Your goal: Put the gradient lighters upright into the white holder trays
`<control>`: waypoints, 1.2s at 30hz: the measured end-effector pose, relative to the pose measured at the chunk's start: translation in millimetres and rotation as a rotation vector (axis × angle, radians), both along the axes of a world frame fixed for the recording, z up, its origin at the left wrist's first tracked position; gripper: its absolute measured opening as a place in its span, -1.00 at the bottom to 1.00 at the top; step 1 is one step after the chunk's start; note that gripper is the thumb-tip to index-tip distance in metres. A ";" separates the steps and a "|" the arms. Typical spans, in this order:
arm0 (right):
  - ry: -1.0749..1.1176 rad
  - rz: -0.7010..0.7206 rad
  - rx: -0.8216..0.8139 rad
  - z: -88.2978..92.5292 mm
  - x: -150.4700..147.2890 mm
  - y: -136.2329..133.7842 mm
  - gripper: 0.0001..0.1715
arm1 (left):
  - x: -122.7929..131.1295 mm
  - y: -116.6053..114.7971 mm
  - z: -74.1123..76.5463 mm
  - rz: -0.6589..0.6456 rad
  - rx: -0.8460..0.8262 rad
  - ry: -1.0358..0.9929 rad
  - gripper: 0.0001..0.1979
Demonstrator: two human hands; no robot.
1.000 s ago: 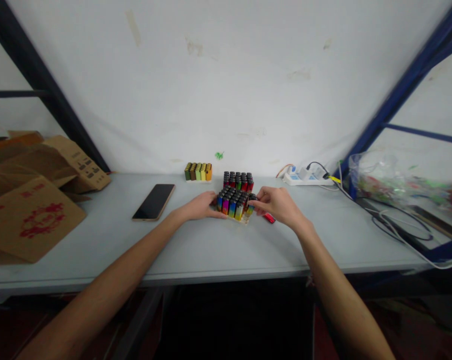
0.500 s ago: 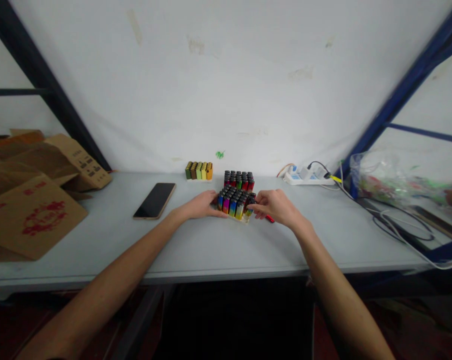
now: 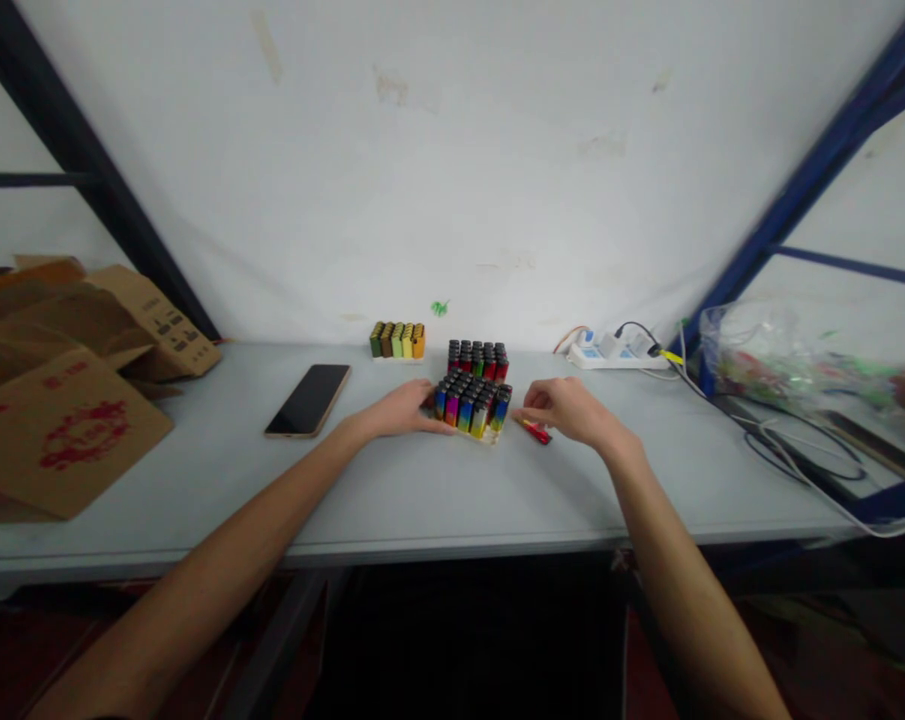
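A tray of several multicoloured lighters (image 3: 471, 408) stands mid-table. My left hand (image 3: 401, 410) rests against the tray's left side, fingers curled round it. My right hand (image 3: 568, 410) hovers just right of the tray, fingers loosely curled, with its fingertips over a red lighter (image 3: 536, 432) that lies flat on the table. Whether the fingers touch that lighter I cannot tell.
A second block of dark red lighters (image 3: 477, 360) and a short row of green-to-orange lighters (image 3: 397, 341) stand behind. A phone (image 3: 309, 399) lies left, cardboard boxes (image 3: 62, 400) far left. A power strip (image 3: 609, 350), cables (image 3: 789, 440) and a plastic bag (image 3: 782, 365) sit right.
My right hand has drawn back to the right, away from the tray's corner, and now sits over the loose red lighter. The left hand stays on the tray.
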State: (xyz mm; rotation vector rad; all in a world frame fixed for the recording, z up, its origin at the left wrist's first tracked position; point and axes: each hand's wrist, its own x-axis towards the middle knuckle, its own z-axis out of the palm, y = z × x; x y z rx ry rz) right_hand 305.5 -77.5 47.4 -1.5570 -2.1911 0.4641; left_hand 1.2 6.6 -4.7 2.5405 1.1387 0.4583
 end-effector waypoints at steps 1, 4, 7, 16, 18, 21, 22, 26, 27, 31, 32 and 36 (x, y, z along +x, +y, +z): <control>-0.049 -0.026 0.000 -2.0 5.5 2.4 -0.71 | 0.0 0.1 0.0 -0.003 0.003 0.005 -0.33; -0.204 -0.052 -0.114 -12.3 15.0 10.6 -0.78 | 0.2 -0.3 0.8 -0.003 0.006 0.023 -0.31; -0.279 -0.010 -0.173 -19.8 17.5 15.4 -0.83 | 0.5 -1.4 1.9 0.006 0.002 0.029 -0.31; 0.078 -0.040 -0.032 0.7 32.2 6.9 -0.70 | 0.6 -3.9 4.1 0.026 -0.017 0.032 -0.31; 0.158 -0.025 0.034 4.0 31.1 6.5 -0.62 | 0.5 -2.8 2.7 0.034 -0.023 0.023 -0.29; 0.303 0.043 0.028 6.8 24.7 6.6 -0.54 | 0.2 -1.0 0.1 0.052 -0.032 0.022 -0.23; 0.349 0.072 0.014 7.7 21.9 6.5 -0.51 | 0.2 -0.7 -0.4 0.059 -0.034 0.027 -0.22; 0.445 0.189 -0.002 11.9 11.6 3.0 -0.44 | 0.4 -1.9 0.5 0.040 -0.021 0.024 -0.28; 0.450 0.217 -0.004 13.0 9.6 1.3 -0.44 | 0.6 -2.4 1.0 0.035 -0.015 0.020 -0.30; 0.531 0.292 -0.138 16.8 2.9 -7.0 -0.46 | 1.0 -2.9 1.1 0.050 0.001 0.012 -0.32; 0.560 0.298 -0.179 17.2 1.0 -8.7 -0.47 | 1.1 -2.6 0.8 0.053 0.001 0.011 -0.33; 0.633 0.277 -0.175 14.4 -8.8 -9.8 -0.50 | 1.1 -2.0 0.3 0.043 0.000 0.013 -0.35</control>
